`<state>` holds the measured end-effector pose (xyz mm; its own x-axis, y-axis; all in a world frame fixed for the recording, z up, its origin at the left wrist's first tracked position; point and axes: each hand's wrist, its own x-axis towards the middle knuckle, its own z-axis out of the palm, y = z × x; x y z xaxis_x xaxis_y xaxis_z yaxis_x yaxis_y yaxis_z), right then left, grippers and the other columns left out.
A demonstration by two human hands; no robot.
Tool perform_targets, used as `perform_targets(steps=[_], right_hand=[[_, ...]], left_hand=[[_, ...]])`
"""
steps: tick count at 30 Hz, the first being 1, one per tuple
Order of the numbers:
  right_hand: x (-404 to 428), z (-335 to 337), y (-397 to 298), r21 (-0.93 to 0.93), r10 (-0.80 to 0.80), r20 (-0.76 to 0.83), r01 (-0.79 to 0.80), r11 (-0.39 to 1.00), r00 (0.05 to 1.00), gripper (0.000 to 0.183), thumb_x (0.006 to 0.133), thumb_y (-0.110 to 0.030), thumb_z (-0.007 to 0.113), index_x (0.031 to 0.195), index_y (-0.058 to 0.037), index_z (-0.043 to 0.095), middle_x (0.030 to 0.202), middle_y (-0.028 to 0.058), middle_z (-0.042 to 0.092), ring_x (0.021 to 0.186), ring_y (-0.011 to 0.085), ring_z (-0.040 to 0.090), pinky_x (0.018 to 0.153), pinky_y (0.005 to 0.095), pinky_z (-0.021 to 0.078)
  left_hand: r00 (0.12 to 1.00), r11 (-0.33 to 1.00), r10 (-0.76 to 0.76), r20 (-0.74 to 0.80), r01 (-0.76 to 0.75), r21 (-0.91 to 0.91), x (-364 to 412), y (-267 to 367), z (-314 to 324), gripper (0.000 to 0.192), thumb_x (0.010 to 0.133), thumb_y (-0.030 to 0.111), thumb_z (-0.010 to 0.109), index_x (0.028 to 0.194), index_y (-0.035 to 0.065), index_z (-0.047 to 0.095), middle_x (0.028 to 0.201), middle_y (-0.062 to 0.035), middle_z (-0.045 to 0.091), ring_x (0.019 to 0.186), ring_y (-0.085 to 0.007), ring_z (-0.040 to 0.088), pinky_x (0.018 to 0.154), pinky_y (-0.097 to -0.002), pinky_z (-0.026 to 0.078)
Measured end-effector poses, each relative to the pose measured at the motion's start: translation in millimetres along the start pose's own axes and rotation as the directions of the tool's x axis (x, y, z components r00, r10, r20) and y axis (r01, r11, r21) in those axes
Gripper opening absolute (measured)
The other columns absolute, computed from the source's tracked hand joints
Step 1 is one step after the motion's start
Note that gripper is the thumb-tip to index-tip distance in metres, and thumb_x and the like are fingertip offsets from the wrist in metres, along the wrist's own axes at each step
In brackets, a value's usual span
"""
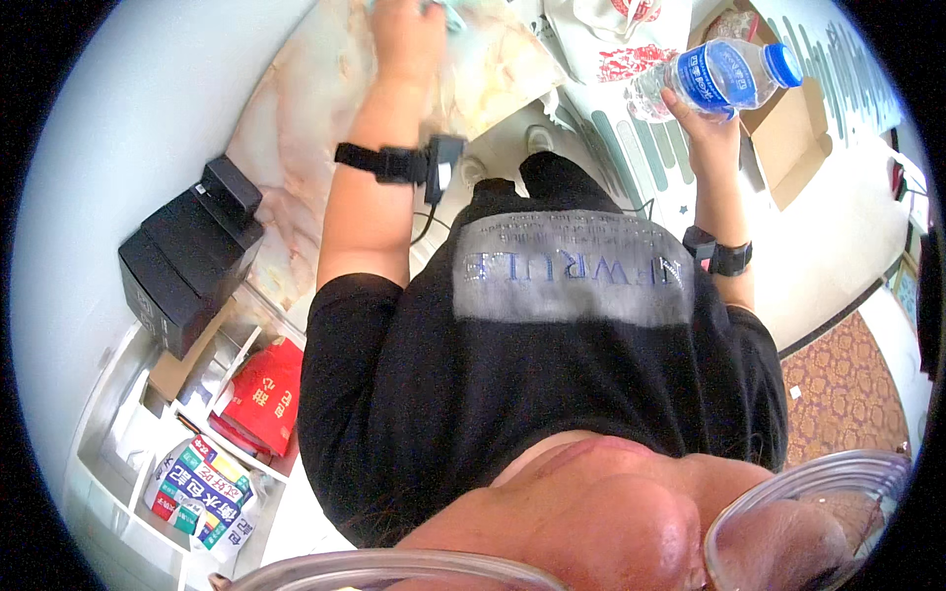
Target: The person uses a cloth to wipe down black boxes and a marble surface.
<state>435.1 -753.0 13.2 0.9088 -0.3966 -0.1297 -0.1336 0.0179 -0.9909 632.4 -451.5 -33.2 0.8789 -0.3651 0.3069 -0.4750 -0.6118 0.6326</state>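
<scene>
My left hand (406,37) is at the top edge on a marble-patterned tabletop (295,96), gripping a pale teal cloth (455,15); its fingertips are partly cut off by the picture's edge. On the other side, my right hand (702,122) holds a clear plastic bottle (720,74) with a blue label and blue cap (783,65). The bottle lies nearly sideways, its cap towards the right. It is raised in front of a white bag (628,44) with red print. Both of my wrists wear black straps with small devices.
A black box-shaped device (185,251) stands at the left against the wall. Below it, open white shelving (166,528) holds a red package (266,395) and a printed plastic bag (199,491). An open cardboard box (794,151) lies at the right. A thin cable hangs from my left wrist device.
</scene>
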Motion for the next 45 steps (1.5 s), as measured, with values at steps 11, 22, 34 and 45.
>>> perform_targets(steps=[11,22,34,45], right_hand=[[-3.0,1.8,0.2,0.009,-0.030,-0.008,0.030,1.000,1.000,0.049,0.074,0.003,0.076,0.118,-0.0005,0.055,0.111,0.0098,0.063,0.105,0.0189,0.060,0.096,0.0321,0.0452],[5.8,14.4,0.7,0.074,-0.064,0.093,0.057,0.996,0.994,0.061,0.068,-0.007,0.084,0.119,0.0006,0.051,0.109,0.0091,0.062,0.103,0.0188,0.060,0.093,0.0317,0.0461],[2.1,25.8,-25.8,-0.011,-0.118,0.189,0.122,0.992,0.975,0.054,0.070,-0.008,0.083,0.115,-0.0003,0.056,0.106,0.0077,0.064,0.100,0.0169,0.061,0.091,0.0298,0.0457],[-4.1,75.6,-43.5,-0.064,-0.124,0.306,0.150,0.987,0.944,0.051,0.072,0.004,0.076,0.118,0.0019,0.055,0.109,0.0103,0.063,0.100,0.0176,0.062,0.092,0.0311,0.0475]], left_hand=[[0.978,0.931,0.076,0.195,-0.140,0.338,-60.5,71.5,20.7,0.045,0.084,0.026,0.060,0.128,0.0172,0.056,0.138,-0.0113,0.045,0.129,-0.0385,0.037,0.107,-0.0540,0.030],[0.990,0.946,0.084,0.113,-0.115,0.302,-100.4,89.6,0.0,0.032,0.084,0.024,0.060,0.115,0.0150,0.065,0.140,-0.0060,0.044,0.131,-0.0317,0.035,0.102,-0.0473,0.035],[0.987,0.886,-0.158,0.017,0.134,0.444,-201.2,55.0,-58.1,0.029,0.083,0.018,0.059,0.102,-0.0019,0.064,0.133,-0.0084,0.049,0.126,-0.0338,0.040,0.104,-0.0432,0.035],[0.979,0.908,-0.159,-0.125,0.195,0.370,-222.0,60.8,-63.5,0.058,0.071,0.015,0.070,0.126,0.0242,0.056,0.137,-0.0029,0.045,0.129,-0.0305,0.035,0.099,-0.0592,0.030]])
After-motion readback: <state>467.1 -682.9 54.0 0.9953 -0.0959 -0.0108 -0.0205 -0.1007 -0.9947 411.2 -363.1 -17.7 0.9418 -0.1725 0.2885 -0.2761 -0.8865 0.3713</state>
